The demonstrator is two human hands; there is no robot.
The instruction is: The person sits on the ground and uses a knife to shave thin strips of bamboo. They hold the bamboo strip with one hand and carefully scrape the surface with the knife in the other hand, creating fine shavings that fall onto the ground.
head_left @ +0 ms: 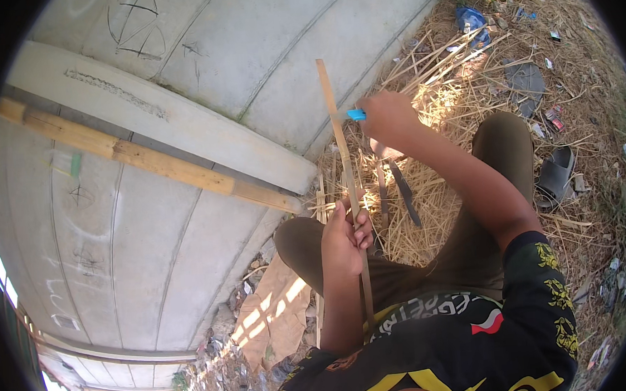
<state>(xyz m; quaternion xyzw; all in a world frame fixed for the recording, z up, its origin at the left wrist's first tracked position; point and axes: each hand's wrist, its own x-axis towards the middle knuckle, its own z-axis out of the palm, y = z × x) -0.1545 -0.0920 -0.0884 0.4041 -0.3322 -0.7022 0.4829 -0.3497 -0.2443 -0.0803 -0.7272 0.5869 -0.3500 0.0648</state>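
Note:
My left hand (345, 231) is closed around a long, narrow bamboo strip (341, 140), which stands up from near my lap towards the wall. Its lower end passes beneath my hand and along my shirt. My right hand (388, 119) grips a knife with a blue handle (356, 114); most of the handle is hidden in the fist. The knife's short pale blade meets or nearly meets the upper part of the strip. Between my bent legs, a dark, long blade (405, 193) lies on the shavings (436, 224).
A grey concrete panel wall (165, 233) rises at left, with a bamboo pole (146, 157) along it. Split bamboo sticks (441, 62) lie at the far right, near a blue plastic bag (472, 24). A dark sandal (557, 173) sits right of my knee; flattened brown cardboard (274, 320) lies at left.

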